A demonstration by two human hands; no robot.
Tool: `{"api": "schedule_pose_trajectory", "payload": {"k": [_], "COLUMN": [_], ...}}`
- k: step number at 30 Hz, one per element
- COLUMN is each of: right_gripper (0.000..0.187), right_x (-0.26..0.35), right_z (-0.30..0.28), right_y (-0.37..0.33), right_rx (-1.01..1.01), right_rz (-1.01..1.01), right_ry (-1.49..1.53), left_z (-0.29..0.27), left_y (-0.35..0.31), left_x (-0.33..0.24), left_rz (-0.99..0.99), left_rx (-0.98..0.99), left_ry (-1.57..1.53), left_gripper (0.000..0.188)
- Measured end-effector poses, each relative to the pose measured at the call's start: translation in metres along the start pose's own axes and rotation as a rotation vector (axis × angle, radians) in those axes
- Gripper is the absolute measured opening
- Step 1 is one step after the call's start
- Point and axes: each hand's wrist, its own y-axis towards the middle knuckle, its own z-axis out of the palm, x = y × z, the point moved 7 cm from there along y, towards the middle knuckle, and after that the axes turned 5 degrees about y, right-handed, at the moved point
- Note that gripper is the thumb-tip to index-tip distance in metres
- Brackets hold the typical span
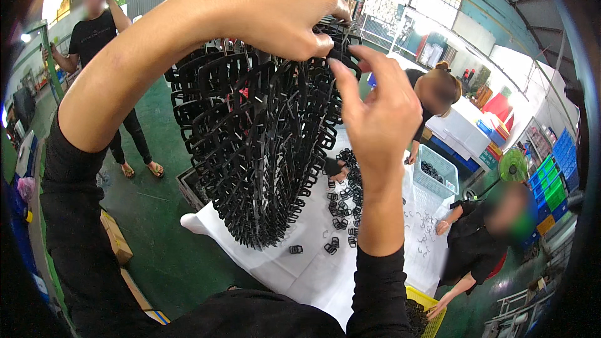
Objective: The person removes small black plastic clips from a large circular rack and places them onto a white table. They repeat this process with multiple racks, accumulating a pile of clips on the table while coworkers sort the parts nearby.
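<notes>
A tall rack (263, 106) hung densely with small black plastic buckle-like frames stands right in front of me. My left hand (288, 12) reaches over its top, wrist bent, with thumb and fingers closed on a black plastic frame at the upper right; the fingertips partly hide it. Just beside them is my right hand (382, 100), raised at the rack's right edge. Its thumb and forefinger are apart, close to the hung frames, and I see nothing gripped between them. More loose black frames (341, 206) lie scattered on the white-covered table (300, 281) below.
A light-blue basket (436, 172) with black pieces stands on the table; a yellow basket (432, 303) is at its near right edge. Two people work along the right side, and another hand (340, 172) shows behind the rack. Someone stands at left. Cardboard boxes (116, 238) lie on the green floor.
</notes>
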Motion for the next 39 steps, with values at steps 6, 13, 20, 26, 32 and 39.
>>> {"api": "schedule_pose_trajectory", "payload": {"k": [6, 13, 20, 26, 32, 39], "right_gripper": [0.019, 0.017, 0.014, 0.012, 0.012, 0.018], "right_x": [-0.004, -0.043, -0.054, -0.063, -0.081, -0.194], "right_z": [0.026, 0.033, 0.027, 0.023, 0.005, -0.035], "right_y": [0.010, 0.014, 0.014, 0.017, 0.001, -0.036], "right_rx": [0.158, 0.278, 0.313, 0.363, 0.408, 0.415], "right_rz": [0.187, 0.420, 0.322, 0.384, 0.438, 0.641], "right_ry": [-0.229, 0.543, 0.798, 0.911, 1.021, 0.571], "left_z": [0.004, -0.001, -0.015, -0.027, -0.028, -0.030], "left_y": [-0.003, -0.002, 0.002, 0.008, 0.011, 0.014], "left_x": [0.003, 0.000, -0.015, -0.027, -0.022, -0.013], "left_rz": [-0.090, -0.121, -0.016, 0.084, 0.061, 0.061], "left_rx": [-0.038, 0.044, 0.095, 0.046, 0.006, 0.086], "left_ry": [0.027, 0.075, -0.182, -0.216, -0.143, -0.225], "left_gripper": [0.032, 0.030, 0.042, 0.042, 0.044, 0.043]}}
